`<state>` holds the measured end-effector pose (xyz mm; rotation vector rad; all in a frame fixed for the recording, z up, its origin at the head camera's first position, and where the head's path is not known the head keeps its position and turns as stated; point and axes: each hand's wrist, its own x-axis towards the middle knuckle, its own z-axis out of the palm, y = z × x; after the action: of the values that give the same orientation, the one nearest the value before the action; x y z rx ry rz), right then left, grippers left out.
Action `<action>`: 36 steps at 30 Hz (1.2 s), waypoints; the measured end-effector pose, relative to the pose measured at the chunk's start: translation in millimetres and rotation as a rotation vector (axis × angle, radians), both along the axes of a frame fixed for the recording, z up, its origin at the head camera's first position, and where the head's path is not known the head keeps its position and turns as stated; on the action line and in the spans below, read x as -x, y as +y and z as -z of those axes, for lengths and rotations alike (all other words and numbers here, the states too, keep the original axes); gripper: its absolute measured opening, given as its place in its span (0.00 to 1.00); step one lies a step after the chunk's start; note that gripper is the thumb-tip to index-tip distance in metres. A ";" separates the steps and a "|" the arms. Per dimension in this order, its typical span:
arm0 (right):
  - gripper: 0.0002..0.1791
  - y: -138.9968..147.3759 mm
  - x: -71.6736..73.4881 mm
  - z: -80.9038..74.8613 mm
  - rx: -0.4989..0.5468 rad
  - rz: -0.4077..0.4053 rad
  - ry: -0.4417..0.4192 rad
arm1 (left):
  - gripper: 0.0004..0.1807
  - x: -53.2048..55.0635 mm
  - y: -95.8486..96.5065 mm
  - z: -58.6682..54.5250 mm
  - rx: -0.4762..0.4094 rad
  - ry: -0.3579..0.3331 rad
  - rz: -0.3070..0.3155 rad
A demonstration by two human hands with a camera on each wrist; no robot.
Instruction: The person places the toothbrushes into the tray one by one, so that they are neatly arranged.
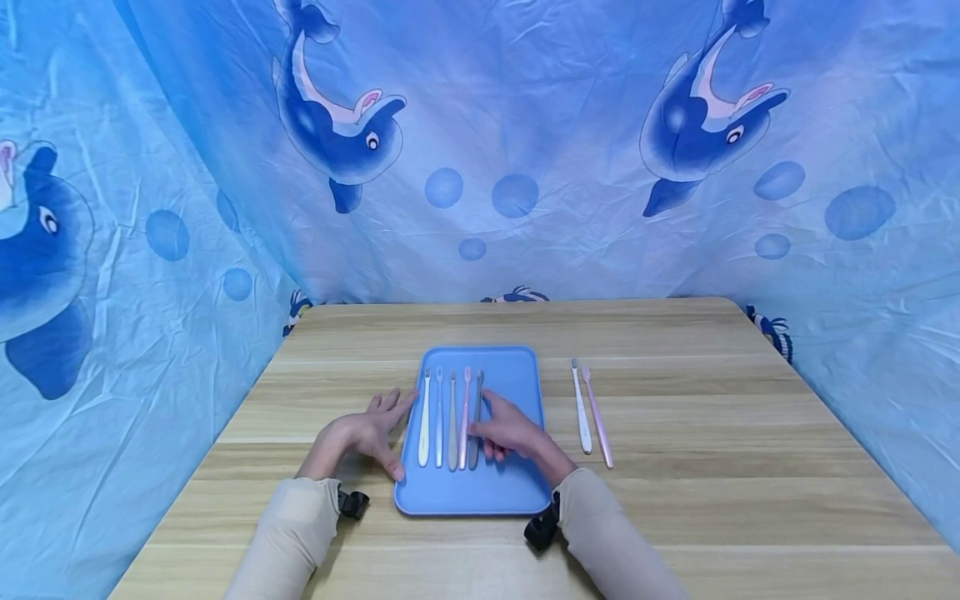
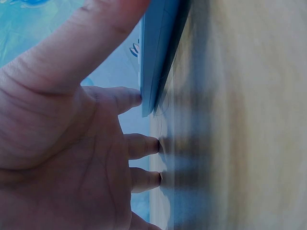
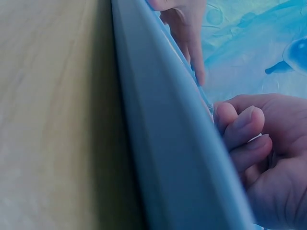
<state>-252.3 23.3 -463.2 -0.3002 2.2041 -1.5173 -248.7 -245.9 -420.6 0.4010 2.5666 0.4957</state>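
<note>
A blue tray [image 1: 480,496] lies on the table, with several toothbrushes in a row on it: a white toothbrush [image 1: 425,425], a light blue one [image 1: 439,425], a beige-grey one [image 1: 453,429], a pink one [image 1: 465,421] and a dark grey toothbrush [image 1: 473,454]. My right hand [image 1: 513,429] is over the tray and pinches the dark grey toothbrush, thumb across its handle and index finger by its neck. My left hand [image 1: 367,433] spreads its fingers along the tray's left side, thumb and index finger at the rim [image 2: 152,62].
Right of the tray, a white toothbrush [image 1: 581,412] and a pink toothbrush [image 1: 597,421] lie side by side on the wooden table [image 1: 712,467]. A blue dolphin-print curtain [image 1: 480,125] hangs behind and beside the table.
</note>
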 end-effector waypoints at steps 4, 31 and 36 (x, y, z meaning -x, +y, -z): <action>0.46 0.1 -0.8 -0.3 -0.008 0.012 -0.009 | 0.81 0.4 0.3 0.7 0.001 -0.001 -0.002; 0.44 26.8 -6.8 -30.0 0.003 0.018 0.069 | 0.80 -1.9 1.3 1.0 0.009 0.012 0.002; 0.44 34.4 -9.4 -39.3 0.007 0.019 0.085 | 0.80 -2.3 1.0 1.1 0.008 0.016 0.008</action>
<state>-242.9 57.6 -424.0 -0.3532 2.2736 -1.5495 -246.4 -244.8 -421.8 0.4138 2.5807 0.4811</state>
